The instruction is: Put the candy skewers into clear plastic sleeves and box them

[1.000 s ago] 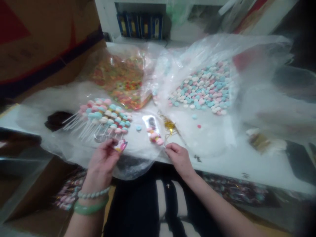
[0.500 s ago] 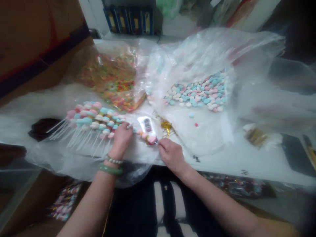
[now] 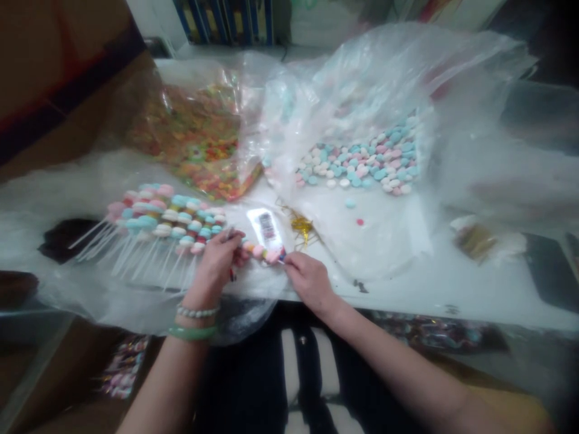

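Observation:
A candy skewer of pink, orange and pale sweets lies level between my hands. My right hand is closed in a pinch on its stick end, where a bit of blue shows. At the other end of the skewer is my left hand, its fingers bent together. What they hold is hidden; a small dark-red bit shows below them. Just behind the skewer lies a shiny white packet with a barcode. Left of my left hand, finished skewers lie in a pile with their white sticks toward me.
Behind is a clear bag of orange-red gummies. To its right, an open bag holds pastel round sweets. Gold twist ties lie mid-table. A cardboard box stands at left; wrapped candies sit in a box below.
My left hand has moved right and forward to the skewer's far end; the printed piece it held is now mostly out of sight. My right hand keeps its pinch. The view has shifted slightly.

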`<state>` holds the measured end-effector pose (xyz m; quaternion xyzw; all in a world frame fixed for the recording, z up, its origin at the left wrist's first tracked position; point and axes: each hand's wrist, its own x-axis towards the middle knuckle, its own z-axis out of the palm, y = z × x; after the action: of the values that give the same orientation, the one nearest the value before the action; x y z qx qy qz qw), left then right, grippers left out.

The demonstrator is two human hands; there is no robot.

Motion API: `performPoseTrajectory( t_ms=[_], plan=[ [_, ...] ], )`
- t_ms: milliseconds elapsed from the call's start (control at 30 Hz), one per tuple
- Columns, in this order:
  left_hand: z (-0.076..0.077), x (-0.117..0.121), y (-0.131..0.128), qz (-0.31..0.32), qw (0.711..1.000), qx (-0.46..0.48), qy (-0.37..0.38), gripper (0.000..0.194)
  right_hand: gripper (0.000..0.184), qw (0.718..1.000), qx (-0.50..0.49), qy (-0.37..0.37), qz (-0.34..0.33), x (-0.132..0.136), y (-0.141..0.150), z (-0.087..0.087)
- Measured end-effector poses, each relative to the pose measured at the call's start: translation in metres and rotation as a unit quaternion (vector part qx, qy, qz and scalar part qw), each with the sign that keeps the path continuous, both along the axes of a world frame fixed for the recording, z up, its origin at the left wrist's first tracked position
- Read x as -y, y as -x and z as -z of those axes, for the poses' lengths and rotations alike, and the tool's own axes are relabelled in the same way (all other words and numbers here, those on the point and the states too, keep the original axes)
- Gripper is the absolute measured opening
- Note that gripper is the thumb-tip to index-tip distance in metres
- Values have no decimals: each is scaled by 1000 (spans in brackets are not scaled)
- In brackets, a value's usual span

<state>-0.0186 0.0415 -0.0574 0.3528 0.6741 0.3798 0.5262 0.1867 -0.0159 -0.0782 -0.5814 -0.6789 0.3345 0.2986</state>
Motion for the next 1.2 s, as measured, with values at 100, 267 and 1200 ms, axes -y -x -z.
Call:
performPoseTrajectory(
  t_ms=[100, 267, 1200],
  plan=[
    [-6, 4, 3, 1, 995, 98, 33, 20, 15, 998, -57, 24, 9, 1, -4, -3],
    [-6, 13, 4, -18, 991, 133, 23, 10, 15, 996, -91, 24, 3, 9, -7, -9],
    [23, 43, -22, -136, 978, 127, -97, 46, 17, 999, -21, 31, -15, 26, 0, -9]
  ],
)
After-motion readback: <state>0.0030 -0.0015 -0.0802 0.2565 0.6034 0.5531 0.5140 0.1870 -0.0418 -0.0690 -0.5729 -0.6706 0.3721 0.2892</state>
